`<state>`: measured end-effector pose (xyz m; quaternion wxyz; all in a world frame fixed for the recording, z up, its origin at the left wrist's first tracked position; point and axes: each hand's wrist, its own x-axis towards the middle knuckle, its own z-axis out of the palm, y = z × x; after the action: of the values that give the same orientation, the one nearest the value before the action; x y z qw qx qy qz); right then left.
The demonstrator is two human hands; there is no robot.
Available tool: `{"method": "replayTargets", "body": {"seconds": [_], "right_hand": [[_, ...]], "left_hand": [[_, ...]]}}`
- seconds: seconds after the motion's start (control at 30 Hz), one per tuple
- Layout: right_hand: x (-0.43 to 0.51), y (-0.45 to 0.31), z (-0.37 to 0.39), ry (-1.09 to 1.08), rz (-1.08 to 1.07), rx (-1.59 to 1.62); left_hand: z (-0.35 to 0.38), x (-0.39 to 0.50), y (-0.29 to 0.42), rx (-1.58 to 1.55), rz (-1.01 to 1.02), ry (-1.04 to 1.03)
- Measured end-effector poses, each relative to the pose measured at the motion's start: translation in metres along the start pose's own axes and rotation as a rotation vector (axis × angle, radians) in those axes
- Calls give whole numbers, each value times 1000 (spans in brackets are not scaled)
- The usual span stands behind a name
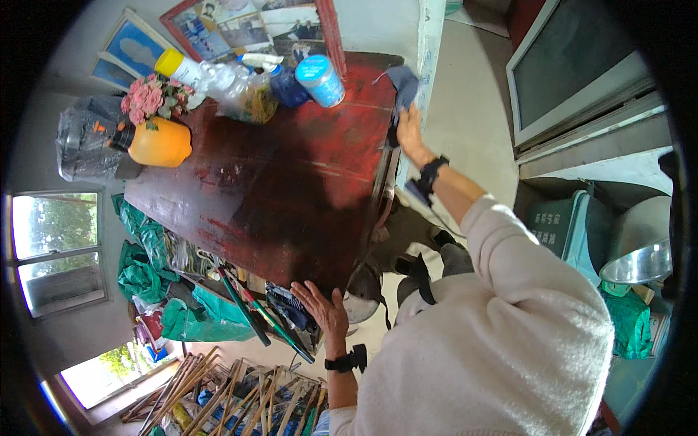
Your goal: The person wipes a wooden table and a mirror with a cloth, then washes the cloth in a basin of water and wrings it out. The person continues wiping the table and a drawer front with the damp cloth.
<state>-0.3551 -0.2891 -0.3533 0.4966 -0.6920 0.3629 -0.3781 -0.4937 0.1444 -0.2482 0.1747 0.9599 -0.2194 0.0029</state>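
Observation:
My right hand [410, 133] grips a grey-blue cloth [402, 87] at the far right corner of a worn, dark red wooden table [305, 158]. Part of the cloth hangs at the table's edge beside the wall end. At the near edge of the same table, my left hand [324, 313] lies palm down with fingers apart, touching the edge and holding nothing. Dark straps with small devices circle both my wrists.
Along the table's back stand a blue-lidded canister [322, 82], a blue spray bottle [286, 87], clear plastic bottles [221, 79], pink flowers [146, 101] and an orange pump sprayer [161, 143]. Framed photos [240, 32] lean behind. Wooden poles [256, 400] and green sacks [204, 319] lie left.

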Motion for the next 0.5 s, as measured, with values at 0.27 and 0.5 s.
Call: {"method": "replayTargets", "body": {"seconds": [0.27, 0.5], "right_hand": [[-262, -28, -17, -535, 158, -53], [-235, -6, 14, -160, 245, 21]], "left_hand": [[-18, 24, 32, 134, -265, -181], [-4, 84, 46, 169, 25, -182]]}}
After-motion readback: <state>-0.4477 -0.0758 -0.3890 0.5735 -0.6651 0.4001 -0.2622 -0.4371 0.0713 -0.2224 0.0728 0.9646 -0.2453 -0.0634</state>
